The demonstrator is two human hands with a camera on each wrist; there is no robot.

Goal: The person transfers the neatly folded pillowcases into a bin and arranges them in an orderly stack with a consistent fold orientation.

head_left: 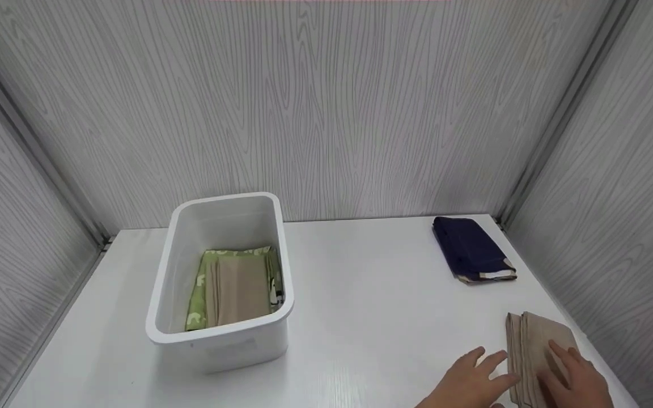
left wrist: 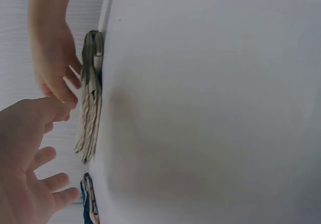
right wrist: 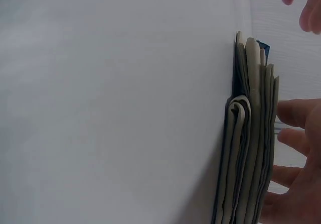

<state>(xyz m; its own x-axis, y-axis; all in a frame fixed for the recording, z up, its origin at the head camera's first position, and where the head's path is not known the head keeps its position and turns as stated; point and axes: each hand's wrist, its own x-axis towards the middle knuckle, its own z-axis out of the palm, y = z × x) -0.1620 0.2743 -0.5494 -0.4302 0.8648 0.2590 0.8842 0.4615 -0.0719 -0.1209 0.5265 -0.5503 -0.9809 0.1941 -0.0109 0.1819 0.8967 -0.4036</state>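
Observation:
A folded beige cloth (head_left: 545, 328) lies near the right edge of the white table, its layered folds showing side-on in the right wrist view (right wrist: 253, 128). Over its top my right hand (head_left: 579, 379) is spread, with fingertips at or just above the fabric; contact is hard to tell. My left hand (head_left: 468, 381) hovers at the cloth's left side, fingers apart and holding nothing. In the left wrist view, both the left hand (left wrist: 25, 158) and the right hand (left wrist: 55, 58) appear beside the cloth (left wrist: 90, 118).
A white plastic bin (head_left: 159, 294) stands on the left half of the table (head_left: 360, 306). Inside it, a folded beige cloth (head_left: 244, 289) rests on green patterned fabric (head_left: 196, 309). Toward the back right lies a folded navy cloth (head_left: 468, 246). Wood-grain panels (head_left: 326, 113) enclose the table.

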